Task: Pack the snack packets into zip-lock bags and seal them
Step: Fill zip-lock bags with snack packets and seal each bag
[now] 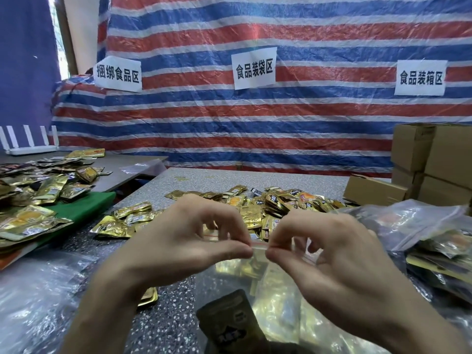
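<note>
A clear zip-lock bag holding several gold snack packets hangs in front of me over the speckled table. My left hand pinches the bag's red zip strip between thumb and forefinger. My right hand pinches the same strip right beside it, the fingertips of both hands almost meeting. A heap of loose gold snack packets lies on the table just beyond my hands.
Filled zip-lock bags pile up at the right. Empty clear bags lie at the lower left. More packets cover a green board and grey table at the left. Cardboard boxes stand at the back right before a striped tarp.
</note>
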A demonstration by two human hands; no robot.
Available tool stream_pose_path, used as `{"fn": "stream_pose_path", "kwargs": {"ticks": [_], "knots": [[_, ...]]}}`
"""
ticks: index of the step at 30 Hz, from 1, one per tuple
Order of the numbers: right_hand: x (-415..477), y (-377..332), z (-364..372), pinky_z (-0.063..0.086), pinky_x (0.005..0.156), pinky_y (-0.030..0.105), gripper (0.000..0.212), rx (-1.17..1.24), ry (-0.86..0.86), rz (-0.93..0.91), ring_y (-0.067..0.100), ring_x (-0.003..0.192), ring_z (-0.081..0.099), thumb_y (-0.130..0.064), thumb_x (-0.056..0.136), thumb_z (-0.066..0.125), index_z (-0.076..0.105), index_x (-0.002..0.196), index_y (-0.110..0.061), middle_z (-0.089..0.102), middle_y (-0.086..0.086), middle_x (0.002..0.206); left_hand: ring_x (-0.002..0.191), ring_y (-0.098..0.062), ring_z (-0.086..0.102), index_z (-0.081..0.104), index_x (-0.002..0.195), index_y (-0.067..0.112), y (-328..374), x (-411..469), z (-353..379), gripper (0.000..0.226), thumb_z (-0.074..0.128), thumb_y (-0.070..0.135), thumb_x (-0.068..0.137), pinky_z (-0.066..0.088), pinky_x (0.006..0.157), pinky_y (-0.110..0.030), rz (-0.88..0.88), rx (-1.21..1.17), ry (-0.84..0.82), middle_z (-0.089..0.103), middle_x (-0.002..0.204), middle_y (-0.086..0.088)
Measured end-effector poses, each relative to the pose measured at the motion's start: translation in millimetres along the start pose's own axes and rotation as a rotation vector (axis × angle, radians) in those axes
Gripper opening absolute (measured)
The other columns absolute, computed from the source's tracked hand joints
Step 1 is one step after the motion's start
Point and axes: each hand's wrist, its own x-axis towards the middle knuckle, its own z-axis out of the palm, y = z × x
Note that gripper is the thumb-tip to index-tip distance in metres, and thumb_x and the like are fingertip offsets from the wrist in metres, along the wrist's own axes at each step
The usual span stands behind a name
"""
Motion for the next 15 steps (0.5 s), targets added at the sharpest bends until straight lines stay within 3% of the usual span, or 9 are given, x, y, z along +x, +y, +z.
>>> {"fn": "stream_pose_path", "kwargs": {"ticks": [5, 8, 11, 15], "knots": [[-1.9, -3.3, -3.4, 0.048, 0.067, 0.04, 0.018, -0.002, -0.005, 0.024, 0.005, 0.083, 0.053, -0.053, 0.076, 0.054, 0.057, 0.088, -0.039, 0.057, -0.031, 0.091, 0.073, -0.012, 0.062, 0.075, 0.075, 0.026, -6.5, -6.2, -10.9, 0.007, 0.075, 0.032, 0.077, 0.045, 0.067, -0.024, -0.067, -0.067, 0.053, 0.07, 0.072, 0.009], [-4.6, -7.3, -1.2, 0.044, 0.061, 0.029, 0.019, -0.124, 0.004, 0.014, 0.002, 0.079, 0.054, -0.055, 0.077, 0.055, 0.058, 0.09, -0.042, 0.058, -0.027, 0.088, 0.071, -0.013, 0.063, 0.07, 0.069, 0.028, -4.0, -2.9, -4.5, 0.009, 0.073, 0.029, 0.078, 0.048, 0.065, -0.03, -0.042, -0.018, 0.079, 0.067, 0.069, 0.011], [-7.1, -15.4, -1.1, 0.037, 0.055, 0.017, 0.015, -0.243, 0.069, 0.01, 0.001, 0.067, 0.055, -0.055, 0.077, 0.057, 0.061, 0.081, -0.042, 0.058, -0.025, 0.074, 0.069, -0.013, 0.062, 0.071, 0.071, 0.024, 0.6, 0.8, 1.0, 0.008, 0.074, 0.025, 0.079, 0.048, 0.062, -0.025, 0.029, -0.008, 0.072, 0.066, 0.068, 0.01], [-8.6, -18.8, -2.7, 0.032, 0.052, 0.011, 0.01, -0.247, 0.081, 0.002, 0.002, 0.057, 0.049, -0.043, 0.074, 0.064, 0.058, 0.07, -0.035, 0.056, -0.021, 0.067, 0.075, -0.017, 0.065, 0.076, 0.079, 0.028, -1.0, -3.0, -4.6, 0.013, 0.079, 0.04, 0.077, 0.05, 0.065, -0.029, 0.012, -0.056, -0.013, 0.07, 0.075, 0.008]]}}
